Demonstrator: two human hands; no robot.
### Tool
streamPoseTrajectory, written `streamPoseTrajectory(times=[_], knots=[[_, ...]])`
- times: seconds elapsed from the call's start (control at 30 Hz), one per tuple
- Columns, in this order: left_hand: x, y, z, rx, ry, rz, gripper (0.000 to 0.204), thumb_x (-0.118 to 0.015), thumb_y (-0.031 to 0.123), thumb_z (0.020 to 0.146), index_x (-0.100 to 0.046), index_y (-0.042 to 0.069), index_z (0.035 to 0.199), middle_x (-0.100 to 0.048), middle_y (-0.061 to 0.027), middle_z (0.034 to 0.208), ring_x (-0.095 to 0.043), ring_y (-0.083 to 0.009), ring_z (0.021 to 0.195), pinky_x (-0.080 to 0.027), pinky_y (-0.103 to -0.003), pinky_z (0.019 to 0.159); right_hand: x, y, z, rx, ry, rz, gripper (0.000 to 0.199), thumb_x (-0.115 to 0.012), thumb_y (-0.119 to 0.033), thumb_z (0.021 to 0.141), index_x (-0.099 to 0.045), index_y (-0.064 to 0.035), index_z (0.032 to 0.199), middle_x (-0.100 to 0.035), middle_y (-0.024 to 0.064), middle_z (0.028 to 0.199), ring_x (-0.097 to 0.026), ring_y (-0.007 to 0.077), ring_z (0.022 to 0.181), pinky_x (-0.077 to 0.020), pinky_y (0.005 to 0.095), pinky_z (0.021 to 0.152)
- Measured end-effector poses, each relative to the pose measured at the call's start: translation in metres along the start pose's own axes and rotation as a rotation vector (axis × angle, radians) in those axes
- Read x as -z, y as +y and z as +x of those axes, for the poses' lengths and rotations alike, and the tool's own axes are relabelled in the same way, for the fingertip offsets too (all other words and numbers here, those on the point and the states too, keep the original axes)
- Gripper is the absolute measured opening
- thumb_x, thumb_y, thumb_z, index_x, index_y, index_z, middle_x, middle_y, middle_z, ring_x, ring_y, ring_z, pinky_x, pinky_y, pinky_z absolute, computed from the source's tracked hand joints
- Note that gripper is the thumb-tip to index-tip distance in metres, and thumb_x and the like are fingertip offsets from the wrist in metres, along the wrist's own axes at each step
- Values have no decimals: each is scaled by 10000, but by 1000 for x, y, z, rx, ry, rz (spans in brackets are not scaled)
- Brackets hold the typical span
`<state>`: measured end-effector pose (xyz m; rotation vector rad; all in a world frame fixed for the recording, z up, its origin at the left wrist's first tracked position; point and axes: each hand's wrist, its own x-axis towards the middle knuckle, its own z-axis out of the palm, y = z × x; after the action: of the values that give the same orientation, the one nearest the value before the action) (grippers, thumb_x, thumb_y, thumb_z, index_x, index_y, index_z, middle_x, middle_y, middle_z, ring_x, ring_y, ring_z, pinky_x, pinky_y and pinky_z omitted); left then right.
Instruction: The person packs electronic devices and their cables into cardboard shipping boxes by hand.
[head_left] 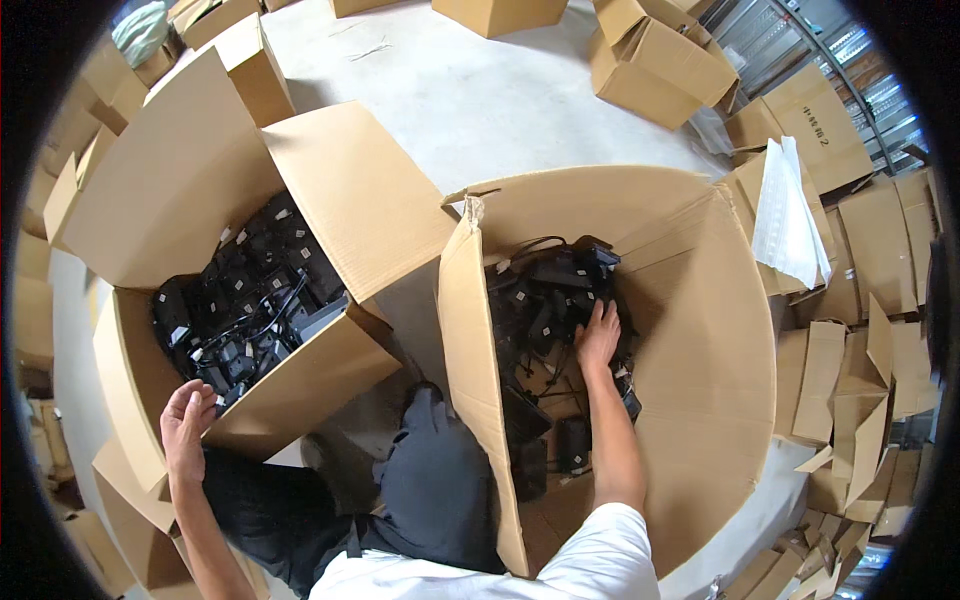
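Note:
Two large open cardboard boxes stand side by side in front of me. My right hand [598,338] reaches deep into the right box [690,330]. Its fingers are stretched out on a pile of black adapter-like devices [560,270] with cables and small white labels. Part of that box's bottom shows between the devices. Over the near left corner of the left box [330,360] hovers my left hand [187,428], fingers loosely bent and apart from the thumb, nothing seen in it. Similar black devices [250,290] fill the left box in a dense layer.
Flaps of the left box spread outward, one [360,190] leaning toward the right box. More cartons [660,60] stand on the grey floor [420,90] at the back. Flattened cardboard [880,250] and a white foam sheet [785,220] lie along the right.

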<state>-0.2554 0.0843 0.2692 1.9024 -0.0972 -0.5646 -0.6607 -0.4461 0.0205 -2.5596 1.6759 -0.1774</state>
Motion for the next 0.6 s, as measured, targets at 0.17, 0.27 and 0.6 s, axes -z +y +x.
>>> streamPoseTrajectory(times=[0.17,0.27,0.6], knots=[[-11,5,-2,11,0,23,300,-630,251,1006,-635,37,1216,-695,-39,1077,-652,-104,938,-534,-258,830,-15,8,61,341,116,-462,690,-735,-199,805,-460,-63,1423,-361,213,1524,-358,361,1407,-290,483,1172],[-11,5,-2,19,37,56,289,-634,245,1004,-637,39,1206,-697,-37,1067,-651,-96,913,-535,-256,818,-19,-15,81,487,120,-490,509,-591,-214,906,-506,-67,1386,-335,213,1556,-313,354,1448,-241,522,1189],[-18,11,3,43,-11,111,310,-645,267,997,-637,26,1192,-683,-27,1034,-647,-99,930,-534,-262,837,-5,-34,142,529,-276,-702,314,-570,-245,937,-712,-101,1178,-448,143,1470,-398,363,1351,-340,569,1084]])
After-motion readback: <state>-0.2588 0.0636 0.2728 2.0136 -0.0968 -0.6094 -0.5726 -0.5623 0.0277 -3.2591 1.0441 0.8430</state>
